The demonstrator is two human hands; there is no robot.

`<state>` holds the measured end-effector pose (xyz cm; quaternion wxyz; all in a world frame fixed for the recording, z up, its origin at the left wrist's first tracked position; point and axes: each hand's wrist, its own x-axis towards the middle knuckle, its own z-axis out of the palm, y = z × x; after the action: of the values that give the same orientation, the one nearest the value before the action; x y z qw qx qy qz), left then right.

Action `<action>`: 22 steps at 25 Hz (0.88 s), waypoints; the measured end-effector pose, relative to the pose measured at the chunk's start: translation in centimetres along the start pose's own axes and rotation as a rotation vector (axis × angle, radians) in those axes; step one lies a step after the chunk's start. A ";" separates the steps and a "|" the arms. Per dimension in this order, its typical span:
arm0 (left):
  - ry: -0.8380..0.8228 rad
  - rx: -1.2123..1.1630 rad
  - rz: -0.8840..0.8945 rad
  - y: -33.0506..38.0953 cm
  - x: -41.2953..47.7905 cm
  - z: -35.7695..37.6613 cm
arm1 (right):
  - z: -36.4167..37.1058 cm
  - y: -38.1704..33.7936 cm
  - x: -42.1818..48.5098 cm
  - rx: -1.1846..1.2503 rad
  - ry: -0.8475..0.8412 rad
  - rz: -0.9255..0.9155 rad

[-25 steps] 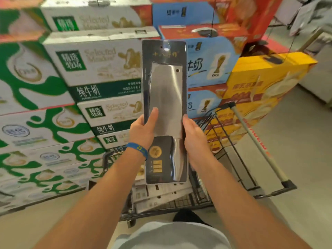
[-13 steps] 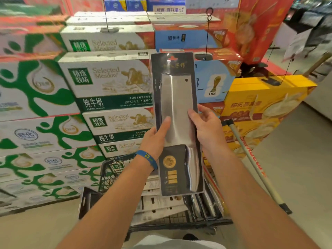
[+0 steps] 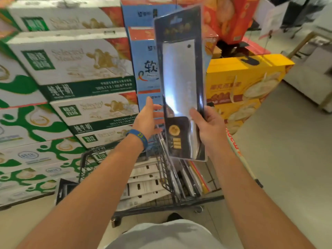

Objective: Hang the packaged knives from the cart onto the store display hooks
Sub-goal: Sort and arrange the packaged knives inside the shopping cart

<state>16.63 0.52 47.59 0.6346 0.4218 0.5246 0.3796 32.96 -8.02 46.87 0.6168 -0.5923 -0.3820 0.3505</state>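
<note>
Black card with a steel blade under plastic: the packaged knife [image 3: 181, 78] is gripped low by the right hand [image 3: 210, 128], thumb on the front. The left hand [image 3: 148, 119] is flat, holding nothing, just beside it. Both are above the cart [image 3: 84, 159].

Seen from a head-worn camera: two bare forearms, uncovered from the wrists back to the lower edge of the picture. The left wrist carries a snug blue wristband [image 3: 138, 138] — a smooth band, rubbery in look, printed with the number 23 in yellow-green, with smaller marks beside it too blurred to read. The left hand [image 3: 147, 119] and the right hand [image 3: 210, 126] are bare. At the bottom of the view a plain, pale grey shirt [image 3: 167, 234] covers the torso — just above it shows the rounded toe of a dark shoe [image 3: 173, 216].
</note>
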 end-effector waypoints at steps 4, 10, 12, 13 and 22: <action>0.003 0.469 -0.055 -6.9 2.0 -0.9 | -5.5 2.9 0.6 -0.215 0.189 -0.032; -0.171 1.001 -0.456 -18.7 0.1 -3.0 | -8.5 9.9 -2.0 -0.545 0.246 0.095; -0.147 0.963 -0.410 -19.9 0.1 -2.3 | -8.6 12.3 -2.3 -0.624 0.223 0.200; -0.152 0.970 -0.403 -20.1 0.3 -2.1 | -8.6 13.3 -2.2 -0.641 0.195 0.243; -0.155 0.845 -0.507 -20.3 0.8 -2.9 | -5.4 18.6 2.2 -1.103 0.006 0.456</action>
<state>14.73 -5.60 28.08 0.5176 0.5281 0.6700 -0.0648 39.13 -7.59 28.39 0.1284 -0.8933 -0.3689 0.2222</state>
